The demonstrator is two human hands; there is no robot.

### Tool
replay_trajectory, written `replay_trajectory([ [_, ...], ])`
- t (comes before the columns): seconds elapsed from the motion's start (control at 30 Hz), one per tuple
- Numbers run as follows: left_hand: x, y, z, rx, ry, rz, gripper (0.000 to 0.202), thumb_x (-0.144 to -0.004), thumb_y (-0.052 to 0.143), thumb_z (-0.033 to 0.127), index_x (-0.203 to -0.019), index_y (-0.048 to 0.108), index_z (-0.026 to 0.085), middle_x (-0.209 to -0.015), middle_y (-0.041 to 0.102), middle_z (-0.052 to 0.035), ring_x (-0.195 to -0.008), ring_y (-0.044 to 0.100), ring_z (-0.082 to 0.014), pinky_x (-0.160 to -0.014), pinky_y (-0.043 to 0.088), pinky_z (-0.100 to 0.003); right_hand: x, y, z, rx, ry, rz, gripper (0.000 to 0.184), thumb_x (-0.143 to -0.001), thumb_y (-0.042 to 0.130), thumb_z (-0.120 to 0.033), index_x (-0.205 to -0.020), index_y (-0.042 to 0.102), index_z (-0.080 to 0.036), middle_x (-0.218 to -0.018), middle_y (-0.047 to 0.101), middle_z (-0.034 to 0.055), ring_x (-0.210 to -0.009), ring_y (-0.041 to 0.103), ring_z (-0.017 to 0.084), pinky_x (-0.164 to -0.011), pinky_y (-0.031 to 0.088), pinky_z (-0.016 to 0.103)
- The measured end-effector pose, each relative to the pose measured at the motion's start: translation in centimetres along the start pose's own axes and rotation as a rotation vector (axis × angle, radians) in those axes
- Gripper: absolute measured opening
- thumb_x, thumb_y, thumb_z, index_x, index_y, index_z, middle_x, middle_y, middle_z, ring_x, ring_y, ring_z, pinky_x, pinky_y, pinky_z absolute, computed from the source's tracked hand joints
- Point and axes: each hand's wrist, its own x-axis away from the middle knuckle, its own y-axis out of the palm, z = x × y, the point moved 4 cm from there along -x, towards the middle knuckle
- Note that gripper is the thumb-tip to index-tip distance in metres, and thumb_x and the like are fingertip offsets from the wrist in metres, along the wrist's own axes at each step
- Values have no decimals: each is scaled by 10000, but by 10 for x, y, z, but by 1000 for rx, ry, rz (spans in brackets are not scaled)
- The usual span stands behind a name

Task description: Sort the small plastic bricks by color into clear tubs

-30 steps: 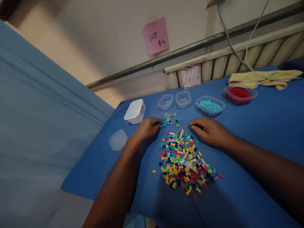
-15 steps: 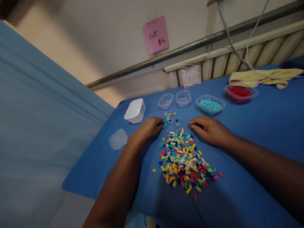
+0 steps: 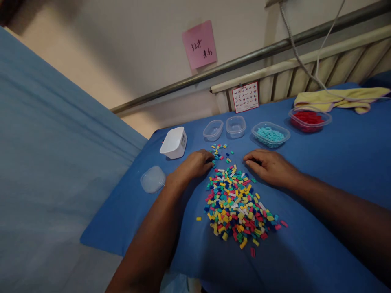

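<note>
A large heap of small toy bricks (image 3: 236, 203) in many colours lies on the blue table cover, with a smaller scatter of bricks (image 3: 220, 154) just beyond it. At the left edge of that scatter is my left hand (image 3: 198, 162), its fingers bent and closed beside several green and blue bricks. Whatever its fingertips hold is hidden. My right hand (image 3: 267, 166) rests on the cover to the right of the scatter, fingers curled, thumb close to the index finger. I cannot make out anything between those fingertips.
Two clear tubs (image 3: 213, 130) stand at the back. Right of them are a tub of light-blue bricks (image 3: 270, 134), a tub of red bricks (image 3: 308, 119) and a yellow cloth (image 3: 339, 99). Leftward sit a white box (image 3: 174, 142) and clear lids (image 3: 152, 179). A blue curtain (image 3: 55, 154) hangs left.
My left hand has shifted slightly to the right, in toward the small scatter, covering some green bricks there. My right hand stays where it was.
</note>
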Motion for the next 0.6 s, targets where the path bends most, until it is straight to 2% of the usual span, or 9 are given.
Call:
replay_trajectory([
  [0.1, -5, 1, 4, 19, -10, 15, 277, -985, 634, 243, -1188, 817, 200, -1198, 794, -116, -1084, 736, -260, -1005, 574, -356, 0, 0, 0, 7, -8, 11, 187, -1031, 626, -289, -1090, 798, -248, -1088, 845, 77, -1018, 782, 281, -913, 597, 424],
  [0.23, -10, 0, 4, 56, -103, 19, 182, -923, 661, 216, -1023, 810, 187, -1030, 798, -85, -899, 714, -235, -859, 573, -338, -1, 1, 0, -4, -12, 9, 190, -1031, 623, -280, -1094, 800, -252, -1101, 847, 78, -1035, 783, 288, -932, 601, 442],
  [0.33, -10, -2, 4, 60, -119, 15, 163, -886, 649, 185, -947, 799, 185, -962, 786, -72, -812, 691, -217, -777, 550, -319, -1, 1, 1, -5, -8, 1, 191, -1038, 617, -283, -1098, 795, -253, -1115, 844, 80, -1045, 783, 290, -938, 601, 447],
  [0.6, -7, -2, 4, 89, -125, 19, 174, -862, 635, 178, -932, 794, 190, -1002, 791, -79, -859, 711, -228, -798, 547, -322, -1, 0, 0, -7, -18, -1, 194, -1042, 606, -282, -1107, 785, -247, -1117, 840, 79, -1053, 779, 286, -948, 593, 447],
])
